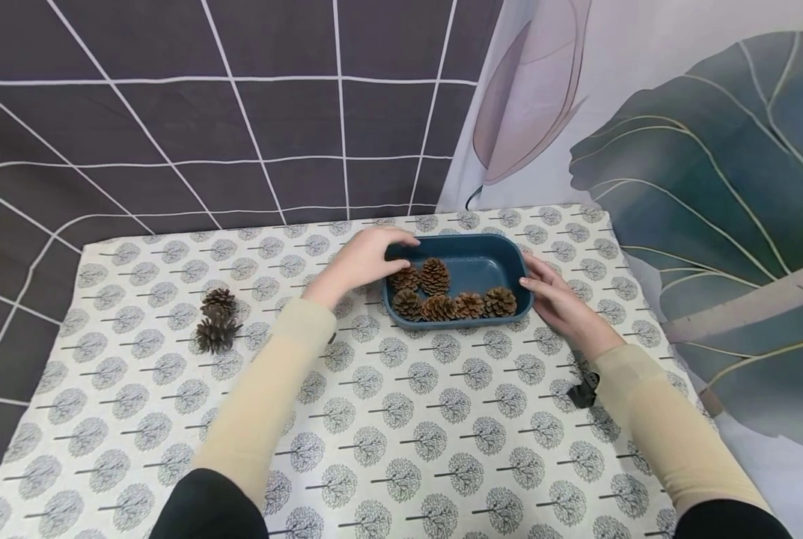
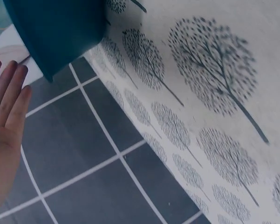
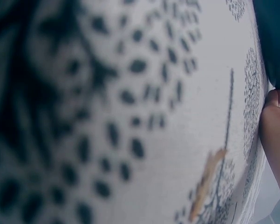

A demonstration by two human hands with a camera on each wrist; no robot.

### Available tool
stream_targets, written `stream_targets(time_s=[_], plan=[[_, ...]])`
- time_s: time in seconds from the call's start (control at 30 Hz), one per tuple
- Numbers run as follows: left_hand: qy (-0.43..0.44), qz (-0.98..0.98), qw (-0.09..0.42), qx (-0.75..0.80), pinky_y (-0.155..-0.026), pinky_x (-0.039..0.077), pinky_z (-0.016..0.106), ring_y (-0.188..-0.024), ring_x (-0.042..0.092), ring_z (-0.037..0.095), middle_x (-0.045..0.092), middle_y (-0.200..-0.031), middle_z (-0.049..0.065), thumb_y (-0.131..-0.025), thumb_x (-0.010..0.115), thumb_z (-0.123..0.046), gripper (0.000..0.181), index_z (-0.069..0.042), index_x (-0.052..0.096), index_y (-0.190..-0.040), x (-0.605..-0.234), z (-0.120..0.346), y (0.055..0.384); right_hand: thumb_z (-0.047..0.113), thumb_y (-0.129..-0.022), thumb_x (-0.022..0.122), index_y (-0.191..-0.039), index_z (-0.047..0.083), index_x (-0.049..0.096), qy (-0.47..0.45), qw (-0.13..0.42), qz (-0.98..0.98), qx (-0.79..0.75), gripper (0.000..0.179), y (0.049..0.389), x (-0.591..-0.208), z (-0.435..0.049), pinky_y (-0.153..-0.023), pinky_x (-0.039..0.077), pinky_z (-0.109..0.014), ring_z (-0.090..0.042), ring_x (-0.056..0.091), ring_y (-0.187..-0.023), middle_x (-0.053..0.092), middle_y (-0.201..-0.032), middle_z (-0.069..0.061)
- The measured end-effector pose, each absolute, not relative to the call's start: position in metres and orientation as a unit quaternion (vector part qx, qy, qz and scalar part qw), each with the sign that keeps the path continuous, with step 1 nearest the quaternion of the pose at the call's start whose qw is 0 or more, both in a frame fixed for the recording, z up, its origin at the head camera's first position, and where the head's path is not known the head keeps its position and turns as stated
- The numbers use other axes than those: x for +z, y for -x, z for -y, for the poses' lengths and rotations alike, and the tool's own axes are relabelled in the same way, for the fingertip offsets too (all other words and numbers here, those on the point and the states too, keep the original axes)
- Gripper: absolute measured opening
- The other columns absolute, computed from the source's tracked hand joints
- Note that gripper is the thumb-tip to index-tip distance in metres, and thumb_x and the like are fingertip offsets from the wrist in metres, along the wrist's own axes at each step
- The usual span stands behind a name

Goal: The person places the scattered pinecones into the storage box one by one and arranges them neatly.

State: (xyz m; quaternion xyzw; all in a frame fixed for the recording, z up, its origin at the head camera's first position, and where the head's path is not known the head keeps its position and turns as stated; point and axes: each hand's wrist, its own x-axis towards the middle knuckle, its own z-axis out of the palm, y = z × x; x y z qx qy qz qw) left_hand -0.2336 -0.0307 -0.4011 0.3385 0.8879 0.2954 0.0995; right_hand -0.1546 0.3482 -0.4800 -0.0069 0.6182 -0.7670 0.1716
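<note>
A dark blue rectangular container (image 1: 489, 266) sits toward the back of the table, with several brown pine cones (image 1: 435, 277) along its left and near sides. My left hand (image 1: 364, 258) is at its left end, thumb and fingers spread apart over the rim. In the left wrist view the left fingers (image 2: 14, 88) are extended beside the container's wall (image 2: 60, 32). At the opposite end my right hand (image 1: 559, 299) holds the container, thumb at the rim and fingers along the outer wall. The right wrist view catches only part of this hand (image 3: 277, 121) against the container.
Two darker pine cones (image 1: 217, 322) lie together on the tree-print tablecloth (image 1: 401, 442) at the left. A small black device (image 1: 584, 391) is by my right wrist. A thin tan fragment (image 3: 207, 184) shows on the cloth. Dark grid-patterned fabric (image 1: 293, 120) hangs behind the table.
</note>
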Motion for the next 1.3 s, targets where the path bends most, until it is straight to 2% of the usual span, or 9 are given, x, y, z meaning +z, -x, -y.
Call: stream_targets(time_s=[0.13, 0.3, 0.53, 0.87, 1.07, 1.3], plan=[[-0.320, -0.893, 0.077, 0.305, -0.127, 0.042, 0.046, -0.142, 0.060, 0.029, 0.067, -0.148, 0.008, -0.102, 0.072, -0.017, 0.038, -0.011, 0.068, -0.139, -0.397, 0.046, 0.228, 0.003, -0.108, 0.053, -0.170, 0.008, 0.018, 0.008, 0.174, -0.613, -0.770, 0.071, 0.156, -0.480, -0.348, -0.117, 0.043, -0.015, -0.005, 0.052, -0.136, 0.039, -0.164, 0.001], [-0.288, -0.900, 0.063, 0.320, -0.128, 0.041, 0.049, -0.143, 0.058, 0.030, 0.066, -0.150, 0.008, -0.101, 0.073, -0.018, 0.039, -0.015, 0.068, -0.140, -0.395, 0.068, 0.221, 0.002, -0.108, 0.052, -0.169, 0.007, 0.019, 0.013, 0.174, -0.616, -0.768, 0.070, 0.157, -0.481, -0.347, -0.121, 0.040, -0.018, -0.006, 0.051, -0.138, 0.035, -0.168, -0.005], [-0.270, -0.907, 0.044, 0.321, -0.127, 0.041, 0.051, -0.142, 0.059, 0.033, 0.068, -0.146, 0.010, -0.100, 0.074, -0.017, 0.038, -0.011, 0.070, -0.137, -0.389, 0.099, 0.209, 0.002, -0.109, 0.050, -0.169, 0.008, 0.020, 0.013, 0.174, -0.621, -0.765, 0.068, 0.157, -0.482, -0.348, -0.119, 0.042, -0.016, -0.006, 0.051, -0.138, 0.035, -0.168, -0.005], [-0.232, -0.920, 0.041, 0.312, -0.127, 0.038, 0.058, -0.144, 0.055, 0.040, 0.064, -0.150, 0.016, -0.100, 0.074, -0.018, 0.041, -0.008, 0.068, -0.139, -0.380, 0.144, 0.188, 0.003, -0.108, 0.052, -0.169, 0.009, 0.020, 0.009, 0.177, -0.627, -0.759, 0.069, 0.155, -0.480, -0.347, -0.125, 0.037, -0.021, -0.005, 0.050, -0.138, 0.018, -0.176, -0.015], [-0.208, -0.925, 0.025, 0.317, -0.126, 0.037, 0.062, -0.143, 0.055, 0.044, 0.065, -0.147, 0.020, -0.100, 0.073, -0.015, 0.039, -0.006, 0.068, -0.139, -0.374, 0.179, 0.170, 0.003, -0.108, 0.051, -0.170, 0.010, 0.019, 0.002, 0.178, -0.623, -0.761, 0.069, 0.155, -0.479, -0.348, -0.124, 0.039, -0.020, -0.005, 0.051, -0.137, 0.035, -0.168, -0.004], [-0.191, -0.936, -0.002, 0.297, -0.118, 0.042, 0.067, -0.134, 0.059, 0.049, 0.068, -0.140, 0.025, -0.098, 0.075, -0.013, 0.038, -0.003, 0.069, -0.134, -0.372, 0.216, 0.153, 0.001, -0.109, 0.051, -0.170, 0.009, 0.020, 0.003, 0.172, -0.613, -0.771, 0.069, 0.156, -0.482, -0.348, -0.114, 0.046, -0.014, -0.005, 0.054, -0.135, 0.041, -0.161, 0.002]])
